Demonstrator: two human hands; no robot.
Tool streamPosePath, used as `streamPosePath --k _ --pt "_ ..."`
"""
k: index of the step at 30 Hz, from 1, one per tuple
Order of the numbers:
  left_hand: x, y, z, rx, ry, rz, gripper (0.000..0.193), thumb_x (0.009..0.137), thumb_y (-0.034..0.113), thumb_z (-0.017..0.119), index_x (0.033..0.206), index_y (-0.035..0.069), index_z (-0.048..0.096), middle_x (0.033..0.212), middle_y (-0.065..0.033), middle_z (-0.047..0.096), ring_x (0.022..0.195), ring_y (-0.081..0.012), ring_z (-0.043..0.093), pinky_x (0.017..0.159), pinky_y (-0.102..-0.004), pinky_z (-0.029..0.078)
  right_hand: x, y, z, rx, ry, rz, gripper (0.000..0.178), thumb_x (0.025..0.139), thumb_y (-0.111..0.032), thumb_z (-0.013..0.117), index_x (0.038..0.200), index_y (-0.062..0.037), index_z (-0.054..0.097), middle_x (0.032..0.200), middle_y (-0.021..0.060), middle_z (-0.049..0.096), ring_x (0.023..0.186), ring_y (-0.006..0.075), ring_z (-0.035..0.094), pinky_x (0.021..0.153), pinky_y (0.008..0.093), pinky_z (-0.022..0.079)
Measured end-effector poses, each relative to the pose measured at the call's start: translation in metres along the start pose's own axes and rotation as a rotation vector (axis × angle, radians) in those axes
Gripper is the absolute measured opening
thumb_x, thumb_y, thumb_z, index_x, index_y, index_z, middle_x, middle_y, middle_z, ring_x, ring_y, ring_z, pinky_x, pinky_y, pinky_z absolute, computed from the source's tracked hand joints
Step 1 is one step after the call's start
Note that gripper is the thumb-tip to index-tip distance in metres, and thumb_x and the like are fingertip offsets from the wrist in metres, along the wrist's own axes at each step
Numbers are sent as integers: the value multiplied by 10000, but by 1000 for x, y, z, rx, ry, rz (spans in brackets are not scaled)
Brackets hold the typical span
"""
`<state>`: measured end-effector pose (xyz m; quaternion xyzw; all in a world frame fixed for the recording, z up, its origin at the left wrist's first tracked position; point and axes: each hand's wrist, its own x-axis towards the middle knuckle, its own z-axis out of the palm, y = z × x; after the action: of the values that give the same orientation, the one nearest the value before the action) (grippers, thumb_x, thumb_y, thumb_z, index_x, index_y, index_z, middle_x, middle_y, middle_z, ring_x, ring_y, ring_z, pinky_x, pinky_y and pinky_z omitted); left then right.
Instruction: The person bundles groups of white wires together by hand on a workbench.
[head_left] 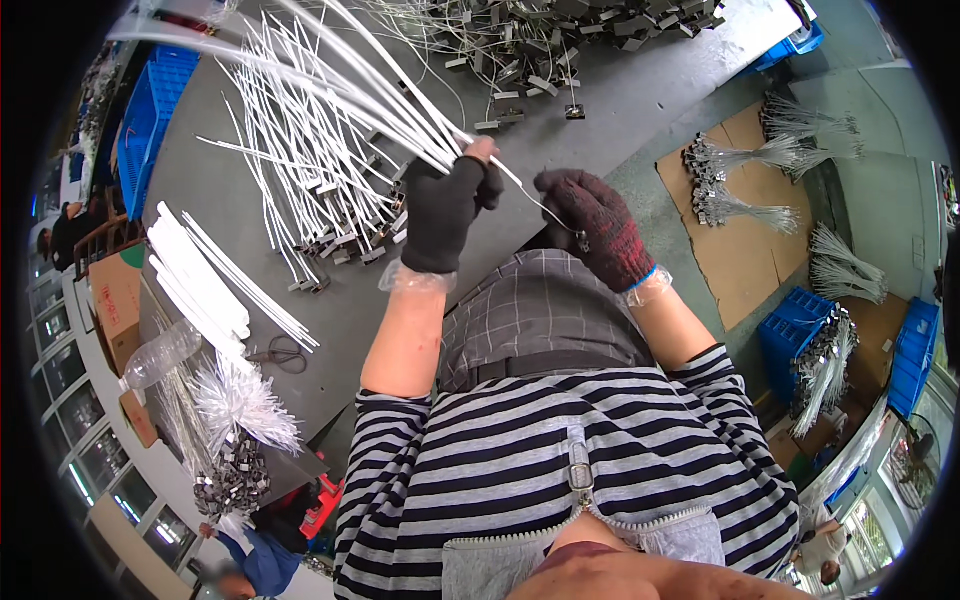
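Observation:
My left hand (440, 215), in a black glove with bare fingertips showing, is closed around a bunch of long white tubes (375, 100) that fan out to the upper left. From one tube's end, a thin wire (535, 202) runs across to my right hand (603, 225). That hand wears a dark red and black knitted glove, its fingers curled in on the wire. A small dark metal piece (583, 241) shows at the wire's end by the palm; the exact grip is partly hidden.
White-sleeved wires with metal clips (310, 160) lie left on the grey table (620, 115). Tangled wires with metal parts (560, 50) cover its far side. Scissors (285, 355), more tubes (195, 280) and a plastic bottle (165, 357) are nearer left. Wire bundles lie on floor cardboard (740, 265) at right.

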<state>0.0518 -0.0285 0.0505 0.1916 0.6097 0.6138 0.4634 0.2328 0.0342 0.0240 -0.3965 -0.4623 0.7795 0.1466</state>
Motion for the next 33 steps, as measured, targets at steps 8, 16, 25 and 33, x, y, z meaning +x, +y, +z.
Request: streamPosePath --k 8,16,25,33 --pt "-26 -30 21 -60 -108 0 166 893 86 646 746 12 626 581 -30 599 477 -92 535 442 -244 403 26 3 2 -761 42 -776 596 698 52 702 1260 -45 531 1230 147 573 1017 255 609 803 336 528" --pt "14 -18 -62 88 134 -28 195 894 169 647 761 29 623 601 -18 590 469 -87 511 425 -244 371 88 18 37 -236 -105 -209 536 895 -292 643 1320 -17 468 1022 167 654 871 275 655 753 363 523" --pt "21 4 -131 -217 914 274 237 927 272 581 790 78 565 554 30 474 441 -63 413 403 -216 283 187 -13 60 -1453 26 -251 387 868 -352 577 1065 -21 618 973 227 671 912 419 640 797 467 515" --pt "41 -37 -128 440 345 286 196 961 172 556 1005 4 646 822 -106 684 745 -173 656 660 -318 518 82 2 14 -713 120 -576 255 924 -219 572 1066 -14 627 915 125 647 791 258 629 726 355 492"
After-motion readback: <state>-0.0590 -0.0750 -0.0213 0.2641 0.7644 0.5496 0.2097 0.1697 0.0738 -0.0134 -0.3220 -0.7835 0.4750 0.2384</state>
